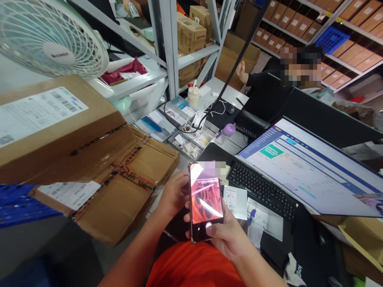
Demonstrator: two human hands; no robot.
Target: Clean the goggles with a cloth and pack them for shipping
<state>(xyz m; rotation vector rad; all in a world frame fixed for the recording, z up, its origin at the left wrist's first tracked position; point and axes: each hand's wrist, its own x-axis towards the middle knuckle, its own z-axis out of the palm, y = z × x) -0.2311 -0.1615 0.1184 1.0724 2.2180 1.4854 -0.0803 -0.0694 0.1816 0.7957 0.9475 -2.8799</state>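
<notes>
Fingers (177,190) of the left hand (172,195) wrap the left edge of a smartphone (206,201), curled and close together, while the right hand (229,237) cradles it from below, its thumb lying near a round white on-screen button (208,226). Two hands share the weight, which steadies the phone and leaves that thumb free. The phone stands tilted just above an orange shirt (194,267), its screen showing red curved shapes. Just beyond lie a printed card (235,202) and a black keyboard (260,190), with a monitor (311,167) to the right. Left of the hands sits a taped cardboard parcel (89,159); farther off are a tray of small packets (191,137) and, far right, a co-worker in black (266,85).
</notes>
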